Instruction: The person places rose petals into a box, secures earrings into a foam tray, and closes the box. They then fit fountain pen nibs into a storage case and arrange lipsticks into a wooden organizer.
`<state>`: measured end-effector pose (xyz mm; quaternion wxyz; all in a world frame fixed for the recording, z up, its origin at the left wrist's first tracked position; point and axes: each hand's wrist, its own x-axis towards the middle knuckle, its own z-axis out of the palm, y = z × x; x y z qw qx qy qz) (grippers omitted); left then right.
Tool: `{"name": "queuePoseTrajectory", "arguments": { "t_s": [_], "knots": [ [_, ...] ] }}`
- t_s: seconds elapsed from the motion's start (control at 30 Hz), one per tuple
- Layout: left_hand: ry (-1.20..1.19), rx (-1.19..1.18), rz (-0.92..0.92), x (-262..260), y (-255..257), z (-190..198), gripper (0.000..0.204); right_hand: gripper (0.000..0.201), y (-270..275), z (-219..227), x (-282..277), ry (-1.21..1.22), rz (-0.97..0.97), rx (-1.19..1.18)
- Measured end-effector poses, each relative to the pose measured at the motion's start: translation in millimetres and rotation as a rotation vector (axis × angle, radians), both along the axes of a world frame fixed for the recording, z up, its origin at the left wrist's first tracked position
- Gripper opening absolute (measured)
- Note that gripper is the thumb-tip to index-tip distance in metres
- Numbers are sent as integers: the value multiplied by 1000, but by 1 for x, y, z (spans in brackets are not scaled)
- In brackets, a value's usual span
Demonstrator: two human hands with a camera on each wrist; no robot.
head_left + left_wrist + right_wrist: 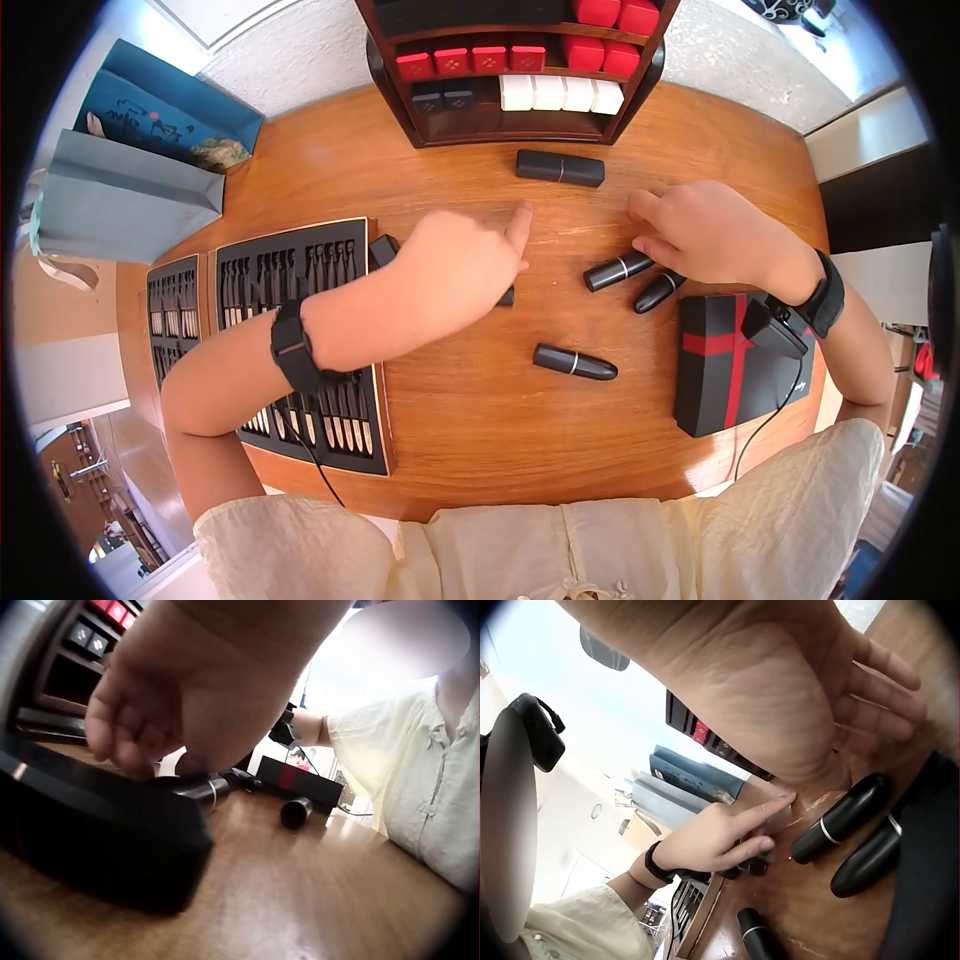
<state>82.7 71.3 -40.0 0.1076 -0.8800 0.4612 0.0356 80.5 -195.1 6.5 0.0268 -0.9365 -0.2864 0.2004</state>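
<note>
My left hand (455,265) is over the middle of the wooden table with the index finger extended and the other fingers bent, holding nothing. Partly hidden beneath its wrist are black tubes (506,297); a black block with a copper line (97,825) looms close in the left wrist view. My right hand (705,230), fingers loosely extended, hovers beside two black lipstick-like tubes with silver bands (617,270) and grips nothing. A third such tube (575,361) lies nearer my body. Behind both hands lies a black squared tube with a thin band (560,169).
A wooden shelf (415,125) with red, white and dark boxes stands at the back. To the left are an open case (384,400) of slim pieces in rows and blue paper bags (130,190). A black box with red ribbon (705,385) sits at the right.
</note>
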Motion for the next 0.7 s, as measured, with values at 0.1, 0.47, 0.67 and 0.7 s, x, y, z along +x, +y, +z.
{"name": "queuePoseTrajectory", "arguments": {
  "t_s": [0.1, 0.47, 0.67, 0.7],
  "knots": [
    [7, -115, -71, -3, 9, -6, 53, 25, 2, 0, 1, 5, -4, 5],
    [1, -261, 21, 37, -9, -1, 53, 24, 6, -7, 16, 136, -32, -22],
    [-14, -146, 25, 31, -12, 2, 55, 25, 8, -12, 19, 146, -61, -25],
    [-13, -144, 26, 27, -10, 3, 55, 25, 8, -12, 20, 153, -66, -37]
  ]
}}
